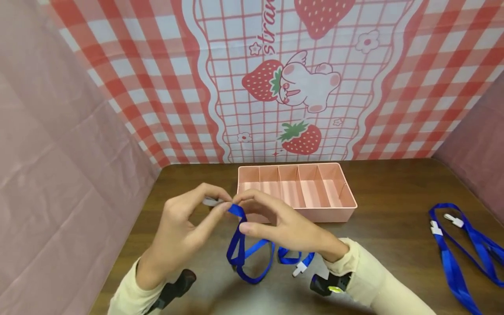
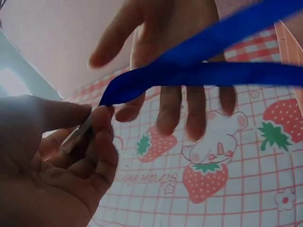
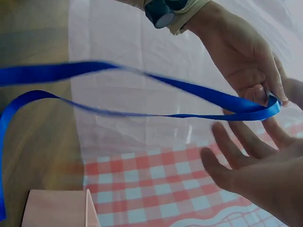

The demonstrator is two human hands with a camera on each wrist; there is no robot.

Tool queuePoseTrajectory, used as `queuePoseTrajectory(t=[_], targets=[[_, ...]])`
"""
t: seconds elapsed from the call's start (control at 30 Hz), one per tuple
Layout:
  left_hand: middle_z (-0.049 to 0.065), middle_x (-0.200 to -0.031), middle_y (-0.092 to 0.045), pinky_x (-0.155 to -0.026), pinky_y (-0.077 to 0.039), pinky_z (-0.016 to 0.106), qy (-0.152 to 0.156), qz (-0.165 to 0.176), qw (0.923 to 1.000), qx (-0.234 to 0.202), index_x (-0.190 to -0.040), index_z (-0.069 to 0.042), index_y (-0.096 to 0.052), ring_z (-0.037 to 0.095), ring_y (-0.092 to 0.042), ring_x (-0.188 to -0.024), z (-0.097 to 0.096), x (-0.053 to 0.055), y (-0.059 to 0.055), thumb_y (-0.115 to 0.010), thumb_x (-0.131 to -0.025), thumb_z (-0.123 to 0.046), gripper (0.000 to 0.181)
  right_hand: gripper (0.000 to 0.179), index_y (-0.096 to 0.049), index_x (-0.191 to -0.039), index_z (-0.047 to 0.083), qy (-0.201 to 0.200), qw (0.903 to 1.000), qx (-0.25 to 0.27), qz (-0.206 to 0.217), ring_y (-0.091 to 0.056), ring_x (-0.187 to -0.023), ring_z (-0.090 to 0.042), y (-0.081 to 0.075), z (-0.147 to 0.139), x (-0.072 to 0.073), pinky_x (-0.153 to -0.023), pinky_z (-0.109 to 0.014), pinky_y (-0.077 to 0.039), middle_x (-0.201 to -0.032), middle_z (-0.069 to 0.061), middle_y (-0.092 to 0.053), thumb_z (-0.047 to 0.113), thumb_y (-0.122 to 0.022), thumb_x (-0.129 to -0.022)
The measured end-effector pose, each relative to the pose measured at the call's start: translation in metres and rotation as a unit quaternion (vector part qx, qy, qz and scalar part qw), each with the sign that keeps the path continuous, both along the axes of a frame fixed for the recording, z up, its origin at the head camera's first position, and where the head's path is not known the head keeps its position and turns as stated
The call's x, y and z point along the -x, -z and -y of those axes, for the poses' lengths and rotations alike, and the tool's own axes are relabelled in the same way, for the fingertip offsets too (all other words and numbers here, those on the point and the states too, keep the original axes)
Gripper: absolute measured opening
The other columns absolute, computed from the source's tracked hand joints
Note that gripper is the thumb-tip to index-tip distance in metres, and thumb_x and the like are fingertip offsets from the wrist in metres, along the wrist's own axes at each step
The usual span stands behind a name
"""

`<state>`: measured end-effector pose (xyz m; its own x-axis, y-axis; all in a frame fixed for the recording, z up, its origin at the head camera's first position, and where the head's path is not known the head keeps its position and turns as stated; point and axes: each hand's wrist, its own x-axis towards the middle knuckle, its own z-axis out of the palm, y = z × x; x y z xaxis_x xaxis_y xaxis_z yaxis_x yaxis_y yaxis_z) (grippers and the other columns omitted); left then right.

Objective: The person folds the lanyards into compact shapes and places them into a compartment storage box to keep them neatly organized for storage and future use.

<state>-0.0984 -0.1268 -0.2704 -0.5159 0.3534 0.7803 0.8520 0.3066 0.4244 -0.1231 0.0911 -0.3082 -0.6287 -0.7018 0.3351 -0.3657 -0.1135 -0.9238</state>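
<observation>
My left hand (image 1: pixel 185 227) pinches the whitish clip end (image 1: pixel 211 201) of a blue lanyard (image 1: pixel 236 211) between thumb and fingers. From there its strap hangs in a loop toward the table. My right hand (image 1: pixel 281 218) is beside the strap, close to the left fingertips. Its fingers are spread and loosely bent, not curled round the strap, as the right wrist view shows. In the left wrist view, the two strap lengths (image 2: pixel 213 42) cross in front of the right palm. Below the right hand, more blue strap (image 1: pixel 289 260) with a white clip (image 1: pixel 301 267) lies on the table.
A pink divided box (image 1: pixel 330 214) stands behind the hands on the dark wooden table (image 1: pixel 393 188). More blue lanyard (image 1: pixel 453 267) with white clips lies at the right. A checked strawberry cloth (image 1: pixel 157 87) hangs at the back, with pink cloth at both sides.
</observation>
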Motion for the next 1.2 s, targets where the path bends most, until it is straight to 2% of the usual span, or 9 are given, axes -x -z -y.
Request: queuePoseTrajectory(t=[0.1,0.2,0.43,0.53,0.67,0.8,0.9,1.1,1.2], targets=[[0.000,-0.093,-0.071,-0.076,-0.052,0.019,0.004,0.003,0.9995,0.030,-0.100,-0.006,-0.066,0.010,-0.066,-0.084,-0.004,-0.001,-0.002,-0.069,-0.091,-0.002,0.009,0.032,-0.053,-0.130,0.009,0.009,0.9991,0.041,0.005,-0.057,-0.118,-0.031,-0.002,0.000,0.000,-0.097,-0.044,-0.050,-0.126,-0.009,-0.057,0.006,-0.060,-0.099],[0.000,-0.095,-0.070,-0.074,-0.052,0.017,0.006,0.012,0.9987,0.049,-0.102,-0.006,-0.065,0.009,-0.065,-0.084,-0.008,-0.001,-0.002,-0.066,-0.092,-0.002,0.011,0.027,-0.058,-0.123,0.007,0.031,0.9984,0.047,-0.001,-0.062,-0.102,-0.030,-0.004,0.000,-0.002,-0.087,-0.040,-0.055,-0.114,-0.010,-0.060,0.005,-0.063,-0.097],[-0.002,-0.093,-0.067,-0.068,-0.050,0.015,-0.005,0.022,0.9980,0.059,-0.103,-0.007,-0.064,0.008,-0.063,-0.082,-0.016,-0.002,-0.004,-0.064,-0.095,-0.005,0.008,0.009,-0.068,-0.104,0.009,0.088,0.9881,0.012,-0.126,-0.065,-0.090,-0.016,-0.003,0.001,-0.007,-0.078,-0.035,-0.058,-0.098,-0.002,-0.068,0.006,-0.064,-0.097],[-0.001,-0.092,-0.067,-0.068,-0.050,0.015,-0.015,0.016,0.9982,0.056,-0.101,-0.007,-0.065,0.008,-0.062,-0.083,-0.016,-0.002,-0.004,-0.065,-0.094,-0.005,0.007,0.006,-0.068,-0.100,0.009,0.080,0.9912,0.012,-0.105,-0.066,-0.077,-0.019,-0.003,-0.001,-0.007,-0.066,-0.032,-0.058,-0.086,-0.002,-0.068,0.007,-0.063,-0.098],[-0.001,-0.092,-0.068,-0.066,-0.049,0.015,-0.019,0.008,0.9990,0.039,-0.099,-0.006,-0.066,0.008,-0.062,-0.082,-0.015,-0.001,-0.005,-0.065,-0.095,-0.005,0.005,0.005,-0.064,-0.099,0.006,0.037,0.9985,0.023,-0.033,-0.058,-0.050,-0.020,-0.003,-0.004,-0.007,-0.042,-0.031,-0.049,-0.066,-0.006,-0.061,0.006,-0.060,-0.099],[-0.001,-0.089,-0.068,-0.065,-0.048,0.016,-0.020,-0.004,0.9996,0.018,-0.097,-0.005,-0.067,0.009,-0.061,-0.078,-0.016,0.002,-0.005,-0.063,-0.097,-0.010,0.006,0.011,-0.063,-0.103,0.004,0.008,0.9995,0.032,0.002,-0.049,-0.042,-0.016,-0.003,-0.007,-0.007,-0.035,-0.032,-0.042,-0.062,-0.011,-0.057,0.006,-0.052,-0.103],[0.000,-0.087,-0.068,-0.065,-0.047,0.017,-0.022,-0.011,0.9997,0.008,-0.096,-0.005,-0.067,0.008,-0.061,-0.076,-0.017,0.003,-0.006,-0.061,-0.099,-0.013,0.011,0.016,-0.065,-0.102,0.006,0.012,0.9996,0.026,-0.007,-0.048,-0.043,-0.017,-0.003,-0.008,-0.007,-0.036,-0.032,-0.041,-0.063,-0.010,-0.058,0.008,-0.049,-0.105],[-0.001,-0.088,-0.068,-0.069,-0.050,0.019,-0.019,-0.015,0.9997,0.000,-0.095,-0.005,-0.067,0.009,-0.062,-0.076,-0.018,0.003,-0.007,-0.062,-0.099,-0.012,0.010,0.016,-0.070,-0.094,0.011,0.055,0.9967,-0.004,-0.059,-0.052,-0.048,-0.024,-0.001,-0.013,-0.006,-0.041,-0.025,-0.042,-0.065,-0.001,-0.062,0.009,-0.056,-0.102],[-0.001,-0.089,-0.068,-0.070,-0.050,0.020,-0.025,-0.020,0.9995,-0.005,-0.096,-0.004,-0.068,0.009,-0.062,-0.077,-0.017,0.003,-0.008,-0.062,-0.098,-0.010,0.008,0.016,-0.073,-0.095,0.012,0.071,0.9948,-0.018,-0.070,-0.049,-0.047,-0.018,0.001,-0.017,-0.005,-0.040,-0.023,-0.037,-0.063,-0.001,-0.062,0.010,-0.058,-0.101]])
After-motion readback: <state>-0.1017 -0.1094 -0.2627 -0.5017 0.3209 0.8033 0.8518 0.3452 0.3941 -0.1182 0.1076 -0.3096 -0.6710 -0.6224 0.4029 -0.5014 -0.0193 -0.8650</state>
